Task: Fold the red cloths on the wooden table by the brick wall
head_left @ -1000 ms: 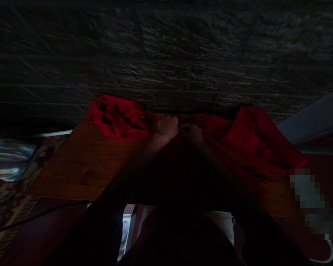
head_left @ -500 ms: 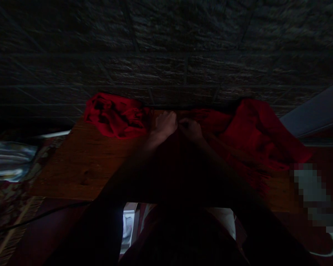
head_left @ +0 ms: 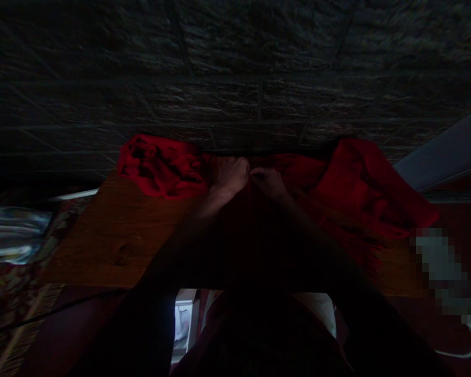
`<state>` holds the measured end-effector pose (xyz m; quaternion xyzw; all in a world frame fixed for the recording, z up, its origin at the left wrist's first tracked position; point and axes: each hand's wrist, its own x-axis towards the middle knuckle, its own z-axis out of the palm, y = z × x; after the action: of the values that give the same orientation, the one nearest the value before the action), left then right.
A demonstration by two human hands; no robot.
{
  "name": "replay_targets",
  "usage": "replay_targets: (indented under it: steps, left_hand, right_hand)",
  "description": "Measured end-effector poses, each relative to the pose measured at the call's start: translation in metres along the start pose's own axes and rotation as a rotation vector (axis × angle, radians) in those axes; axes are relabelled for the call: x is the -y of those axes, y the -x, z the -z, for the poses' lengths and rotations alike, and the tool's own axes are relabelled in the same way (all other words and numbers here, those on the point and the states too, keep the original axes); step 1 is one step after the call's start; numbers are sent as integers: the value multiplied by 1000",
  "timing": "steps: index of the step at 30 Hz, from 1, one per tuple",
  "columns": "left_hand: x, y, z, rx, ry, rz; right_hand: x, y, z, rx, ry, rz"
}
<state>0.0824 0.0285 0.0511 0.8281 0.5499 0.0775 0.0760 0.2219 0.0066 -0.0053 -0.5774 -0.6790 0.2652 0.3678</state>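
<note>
Probably soft and light to handle, best gripped by folds: red cloth (head_left: 357, 183) at three o'clock from narrowly curled left hand (head_left: 234, 174) and right hand (head_left: 269, 180), red bundle (head_left: 172, 183) at nine. Cannot tell about anything held.

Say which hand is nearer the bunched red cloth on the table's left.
Left. The left hand is just right of the bunched red cloth; the right hand is farther right, past the left hand.

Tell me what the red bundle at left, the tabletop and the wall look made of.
Red bundle: likely fabric, matte, with loose folds.
Tabletop: seemingly wood, smooth, showing grain and a knot.
Wall: rough stone or textured tile, streaked, with joint lines; too dark to settle.
</note>
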Motion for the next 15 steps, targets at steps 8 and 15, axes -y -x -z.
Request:
replay_targets:
  steps: [8,15]
  left_hand:
    - [-8,3,-3,-31,1,28]
    - [10,-8,-1,-36,208,-29]
  right_hand:
    - [4,-2,-3,-109,-64,-133]
    - [2,-2,-2,-14,6,-68]
